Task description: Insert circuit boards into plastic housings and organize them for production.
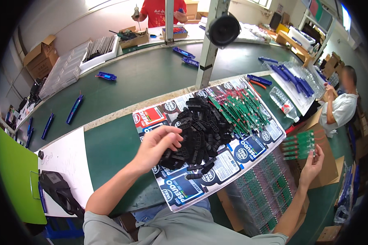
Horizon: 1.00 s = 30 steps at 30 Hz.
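Note:
My right hand (312, 165) grips the edge of a green circuit board panel (300, 146) with red wires, held out to the right over a cardboard box. At the left side of a heap of small black plastic parts (198, 128), my left hand (161, 145) has its fingers curled in; whether a part sits between them is hidden. Beside the heap lies a pile of narrow green circuit boards (243, 110) with red wires. Both piles rest on a printed sheet (218, 167). Below my right hand, more green boards (265, 192) sit in rows in the box.
A clear plastic bottle (283, 104) and orange-handled pliers (257, 83) lie right of the sheet. A metal post (208, 53) with a black speaker (224, 30) rises beyond it. Blue tube-shaped devices (75, 108) lie along the green conveyor (139, 69). Two other people work nearby.

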Each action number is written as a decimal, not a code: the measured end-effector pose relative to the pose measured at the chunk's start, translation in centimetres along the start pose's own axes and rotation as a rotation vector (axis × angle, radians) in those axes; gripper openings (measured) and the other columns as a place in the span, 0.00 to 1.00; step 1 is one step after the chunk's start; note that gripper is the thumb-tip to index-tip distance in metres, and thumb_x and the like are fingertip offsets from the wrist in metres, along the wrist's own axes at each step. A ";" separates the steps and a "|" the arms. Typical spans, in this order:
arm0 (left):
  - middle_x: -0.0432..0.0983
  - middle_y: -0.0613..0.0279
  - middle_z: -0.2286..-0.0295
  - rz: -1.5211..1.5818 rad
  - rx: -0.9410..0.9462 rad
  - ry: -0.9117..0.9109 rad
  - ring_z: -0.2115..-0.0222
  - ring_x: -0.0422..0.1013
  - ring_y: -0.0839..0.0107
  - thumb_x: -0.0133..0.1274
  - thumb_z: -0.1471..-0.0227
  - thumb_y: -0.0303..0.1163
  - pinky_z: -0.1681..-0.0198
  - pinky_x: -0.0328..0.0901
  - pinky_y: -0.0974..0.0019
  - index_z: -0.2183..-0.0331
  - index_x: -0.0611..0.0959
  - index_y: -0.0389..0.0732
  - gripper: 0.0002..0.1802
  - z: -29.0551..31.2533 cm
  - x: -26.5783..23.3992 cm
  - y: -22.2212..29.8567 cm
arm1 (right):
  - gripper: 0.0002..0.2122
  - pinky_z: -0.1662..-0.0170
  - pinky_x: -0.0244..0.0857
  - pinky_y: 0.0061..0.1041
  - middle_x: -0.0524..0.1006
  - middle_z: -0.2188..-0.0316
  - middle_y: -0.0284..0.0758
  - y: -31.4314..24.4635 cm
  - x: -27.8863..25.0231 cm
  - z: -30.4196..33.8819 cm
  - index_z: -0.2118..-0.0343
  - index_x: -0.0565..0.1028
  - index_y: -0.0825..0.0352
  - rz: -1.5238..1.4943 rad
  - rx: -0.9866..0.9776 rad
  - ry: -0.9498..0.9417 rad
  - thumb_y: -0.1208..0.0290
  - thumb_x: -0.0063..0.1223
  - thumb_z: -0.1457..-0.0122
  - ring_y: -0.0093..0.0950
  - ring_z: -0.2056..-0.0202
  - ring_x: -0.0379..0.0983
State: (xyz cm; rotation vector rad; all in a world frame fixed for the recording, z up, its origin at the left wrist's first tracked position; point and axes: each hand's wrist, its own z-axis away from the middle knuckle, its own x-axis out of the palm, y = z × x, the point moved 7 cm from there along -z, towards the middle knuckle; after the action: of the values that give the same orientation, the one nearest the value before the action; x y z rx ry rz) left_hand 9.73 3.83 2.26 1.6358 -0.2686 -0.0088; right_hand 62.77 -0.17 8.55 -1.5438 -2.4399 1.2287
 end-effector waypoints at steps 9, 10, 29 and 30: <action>0.73 0.58 0.48 0.426 -0.114 -0.209 0.50 0.72 0.73 0.50 0.34 0.40 0.47 0.70 0.65 0.41 0.69 0.36 0.26 -0.1 -2.1 0.4 | 0.17 0.65 0.71 0.16 0.69 0.54 0.35 -28.3 25.9 10.3 0.49 0.73 0.72 -0.813 -0.115 -0.969 0.87 0.56 0.43 0.20 0.60 0.72; 0.76 0.60 0.51 0.443 -0.098 -0.062 0.55 0.75 0.76 0.51 0.35 0.36 0.53 0.73 0.68 0.44 0.70 0.36 0.23 -0.3 -4.0 -0.2 | 0.21 0.63 0.73 0.19 0.68 0.51 0.38 -29.7 27.4 10.3 0.45 0.71 0.71 -0.710 -0.185 -0.893 0.85 0.58 0.43 0.23 0.60 0.73; 0.80 0.64 0.62 0.423 -0.014 0.489 0.66 0.74 0.79 0.55 0.38 0.28 0.63 0.71 0.69 0.55 0.78 0.38 0.10 0.7 -14.3 -4.1 | 0.11 0.76 0.69 0.20 0.81 0.72 0.33 -33.0 41.0 20.3 0.52 0.69 0.72 -0.665 -0.091 -1.235 0.74 0.52 0.33 0.19 0.76 0.78; 0.81 0.65 0.63 0.379 0.022 0.526 0.68 0.74 0.80 0.55 0.37 0.28 0.64 0.71 0.70 0.56 0.78 0.37 0.09 0.9 -14.3 -3.5 | 0.11 0.76 0.69 0.20 0.81 0.72 0.33 -32.8 40.9 20.6 0.52 0.69 0.72 -0.663 -0.081 -1.237 0.74 0.52 0.33 0.19 0.76 0.78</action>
State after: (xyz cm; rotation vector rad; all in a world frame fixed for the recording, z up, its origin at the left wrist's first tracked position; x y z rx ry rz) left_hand -3.72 5.74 -3.52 1.5260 -0.1675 0.7029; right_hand 8.60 11.86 -1.31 0.3442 -3.0947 2.2391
